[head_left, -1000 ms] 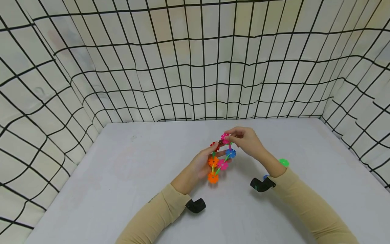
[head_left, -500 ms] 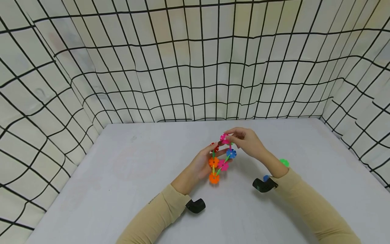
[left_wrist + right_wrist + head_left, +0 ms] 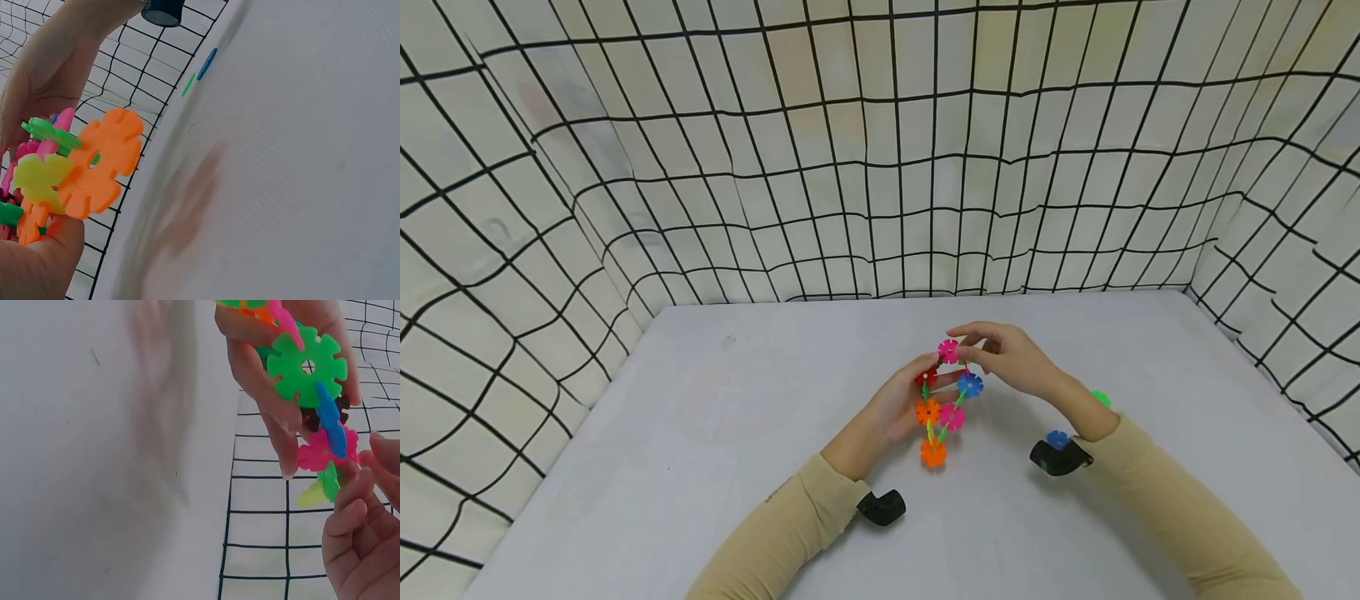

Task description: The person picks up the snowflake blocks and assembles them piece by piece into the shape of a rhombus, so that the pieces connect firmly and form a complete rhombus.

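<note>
Discs, green (image 3: 1101,398) and blue (image 3: 1057,438), lie beside right sleeve (image 3: 1157,492).

— What sort of place was it?
— A staged recording booth: a plain grey table (image 3: 700,467) was walled on three sides by white cloth (image 3: 865,167) printed with a black grid.

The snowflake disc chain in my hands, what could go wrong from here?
1. The disc chain is held above the table by the left hand alone near its middle, so the hanging orange disc might slip off.
2. The right hand only meets the top pink disc with its fingertips; a push there could bend or split the chain.
</note>
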The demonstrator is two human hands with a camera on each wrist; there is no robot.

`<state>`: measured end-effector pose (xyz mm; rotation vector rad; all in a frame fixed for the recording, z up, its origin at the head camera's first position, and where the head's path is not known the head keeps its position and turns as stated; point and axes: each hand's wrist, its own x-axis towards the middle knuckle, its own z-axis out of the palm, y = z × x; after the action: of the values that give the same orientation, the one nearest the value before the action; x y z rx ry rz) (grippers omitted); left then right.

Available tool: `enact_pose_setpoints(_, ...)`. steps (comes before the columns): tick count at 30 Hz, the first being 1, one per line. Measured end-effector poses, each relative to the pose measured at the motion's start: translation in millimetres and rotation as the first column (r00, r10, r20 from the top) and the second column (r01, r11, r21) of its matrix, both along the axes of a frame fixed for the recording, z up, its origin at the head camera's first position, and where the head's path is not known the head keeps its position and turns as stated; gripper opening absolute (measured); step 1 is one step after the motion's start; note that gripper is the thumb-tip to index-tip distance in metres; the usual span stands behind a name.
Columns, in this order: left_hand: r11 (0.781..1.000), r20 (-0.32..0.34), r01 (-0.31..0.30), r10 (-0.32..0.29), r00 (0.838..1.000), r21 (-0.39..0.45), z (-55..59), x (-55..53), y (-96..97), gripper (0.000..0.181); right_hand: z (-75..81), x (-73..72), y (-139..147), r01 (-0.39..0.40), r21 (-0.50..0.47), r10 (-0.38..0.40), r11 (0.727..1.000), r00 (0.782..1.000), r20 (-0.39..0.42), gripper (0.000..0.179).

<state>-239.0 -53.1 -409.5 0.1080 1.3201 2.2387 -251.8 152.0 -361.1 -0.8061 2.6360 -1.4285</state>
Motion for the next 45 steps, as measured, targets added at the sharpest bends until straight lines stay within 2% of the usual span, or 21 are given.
enact_pose_setpoints(3,1.0,0.005,0.003,-0.003,1.0,0.012,0.2,0.9,0.7,0.021,0.1,1.1,8.0,0.013,0.01,-0.013,1.0,1.0,0.001,0.034)
enact_pose_setpoints(8,1.0,-0.023,0.011,-0.011,1.0,0.023,-0.4,1.9,1.3,0.029,5.1,7.4,30.5,0.061,0.045,-0.061,0.997,0.998,-0.011,0.034)
enact_pose_setpoints(16,0.999,-0.037,-0.035,0.035,0.999,-0.021,-2.8,1.3,0.7,0.028,5.5,21.2,73.4,0.091,0.109,-0.094,0.99,0.995,0.022,0.032)
enact_pose_setpoints(19,0.999,-0.036,-0.039,0.039,0.999,0.003,-2.6,0.7,0.5,0.024,1.1,27.1,87.3,0.06,0.177,-0.067,0.982,0.997,0.035,0.03)
enact_pose_setpoints(22,0.998,-0.018,-0.048,0.049,0.999,0.044,-1.6,0.1,0.6,0.019,-6.5,32.3,99.4,-0.027,0.254,0.004,0.967,0.996,0.088,0.03)
enact_pose_setpoints(25,0.996,0.001,-0.062,0.062,0.998,0.063,-0.6,0.2,0.4,0.017,-16.2,36.6,108.4,-0.125,0.294,0.077,0.948,0.982,0.17,0.03)
enact_pose_setpoints(27,0.996,0.008,-0.067,0.067,0.998,0.061,-0.3,0.2,0.1,0.017,-22.2,39.2,112.5,-0.158,0.304,0.096,0.939,0.973,0.211,0.029)
enact_pose_setpoints(33,0.997,0.012,-0.058,0.057,0.998,0.055,-0.2,0.9,-0.1,0.017,-32.1,45.6,118.6,-0.183,0.318,0.1,0.93,0.96,0.26,0.028)
enact_pose_setpoints(45,0.997,0.037,-0.056,0.054,0.998,0.061,1.7,1.7,-0.1,0.012,-34.0,46.8,118.9,-0.187,0.301,0.105,0.935,0.957,0.269,0.021)
